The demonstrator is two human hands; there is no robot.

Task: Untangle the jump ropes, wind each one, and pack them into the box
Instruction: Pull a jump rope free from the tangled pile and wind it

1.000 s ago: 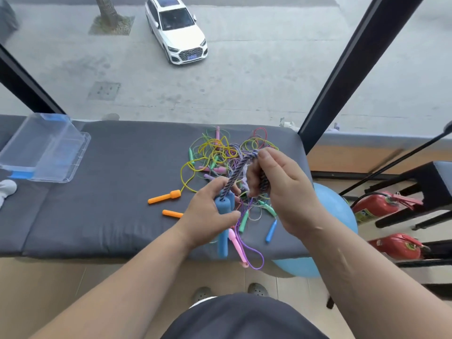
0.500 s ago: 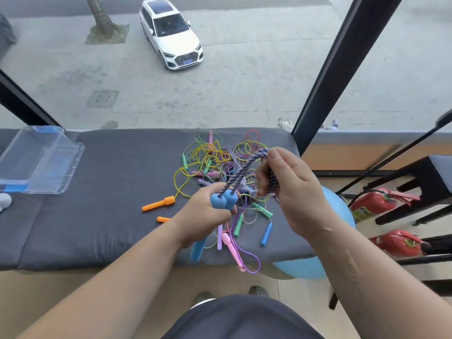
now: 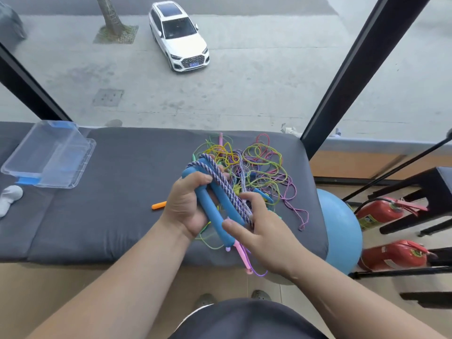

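My left hand grips the two blue handles of a jump rope, held side by side above the grey cushion. A thick purple-and-white braided rope lies along the handles. My right hand pinches that rope at the handles' near end. Behind the hands lies a tangle of thin ropes in yellow, green, pink and purple. A pink handle and an orange handle stick out near the hands. The clear plastic box sits open at the far left.
The grey cushion forms a bench against a window. A white object lies by the box. A blue ball and two red fire extinguishers stand on the floor at right, beside black frames.
My left hand has turned the blue handles so they lie lengthwise, and my right hand has come down from the rope's far loop to the handles' near end, laying the braided rope along them.
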